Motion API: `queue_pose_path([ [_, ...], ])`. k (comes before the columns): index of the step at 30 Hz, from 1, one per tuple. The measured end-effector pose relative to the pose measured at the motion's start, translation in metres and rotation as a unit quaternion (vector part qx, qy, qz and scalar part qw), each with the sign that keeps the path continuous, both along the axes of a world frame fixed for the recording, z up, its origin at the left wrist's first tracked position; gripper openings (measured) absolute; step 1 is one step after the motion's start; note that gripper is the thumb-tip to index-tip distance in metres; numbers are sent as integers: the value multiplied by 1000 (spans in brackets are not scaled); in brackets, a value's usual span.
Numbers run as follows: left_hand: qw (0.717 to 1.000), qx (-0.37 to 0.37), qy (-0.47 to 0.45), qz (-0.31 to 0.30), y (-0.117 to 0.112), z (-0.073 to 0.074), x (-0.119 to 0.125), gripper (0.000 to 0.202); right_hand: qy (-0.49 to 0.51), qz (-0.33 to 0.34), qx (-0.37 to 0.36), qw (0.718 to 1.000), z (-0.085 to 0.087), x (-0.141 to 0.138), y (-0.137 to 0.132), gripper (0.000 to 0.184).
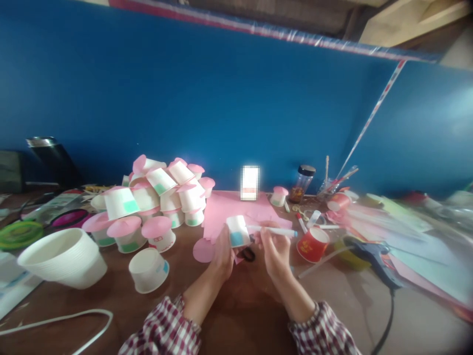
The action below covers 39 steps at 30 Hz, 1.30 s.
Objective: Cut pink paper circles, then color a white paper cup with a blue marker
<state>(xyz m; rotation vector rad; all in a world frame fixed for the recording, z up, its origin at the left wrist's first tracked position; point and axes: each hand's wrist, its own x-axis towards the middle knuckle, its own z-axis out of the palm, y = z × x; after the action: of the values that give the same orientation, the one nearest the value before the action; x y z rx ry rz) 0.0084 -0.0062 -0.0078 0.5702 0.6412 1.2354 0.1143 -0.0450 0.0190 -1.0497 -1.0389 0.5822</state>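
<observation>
My left hand (pixel 222 254) is closed around a small white paper cup (pixel 238 230) with a blue-green patch on its side, held up over the brown table (pixel 244 305). My right hand (pixel 274 248) pinches a white marker with a blue tip (pixel 275 230), its shaft lying level and its near end close to the cup. Black scissors (pixel 247 254) lie on the table between my hands. A pink paper disc (pixel 203 250) rests just left of my left hand. Pink paper sheets (pixel 236 207) lie behind the cup.
A pile of white cups with pink tops (pixel 155 197) stands at the left, with a stack of white cups (pixel 62 259) on its side and a lone cup (pixel 148 269) nearer. A red cup (pixel 313 244), a glue gun (pixel 373 256), a jar (pixel 302 183) and loose papers lie right.
</observation>
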Motion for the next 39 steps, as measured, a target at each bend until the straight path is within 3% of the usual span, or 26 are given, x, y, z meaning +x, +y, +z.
queue_pose_path([
  [6, 999, 21, 27, 2, -3, 2, 0, 56, -29, -18, 11, 999, 3, -1, -3, 15],
  [13, 1000, -11, 15, 5, -2, 4, 2, 48, -73, -45, 20, 996, 9, 1, -2, 19],
  [18, 999, -20, 20, 19, 0, 7, 1, 53, -72, -56, 21, 996, 11, 1, -3, 17],
  [31, 999, 25, 38, 20, 2, 5, -2, 53, -96, -95, 9, 991, 14, -1, -4, 19],
  [39, 998, 42, 36, 11, 0, 7, -2, 49, -152, -56, 25, 986, -5, 0, -4, 12],
])
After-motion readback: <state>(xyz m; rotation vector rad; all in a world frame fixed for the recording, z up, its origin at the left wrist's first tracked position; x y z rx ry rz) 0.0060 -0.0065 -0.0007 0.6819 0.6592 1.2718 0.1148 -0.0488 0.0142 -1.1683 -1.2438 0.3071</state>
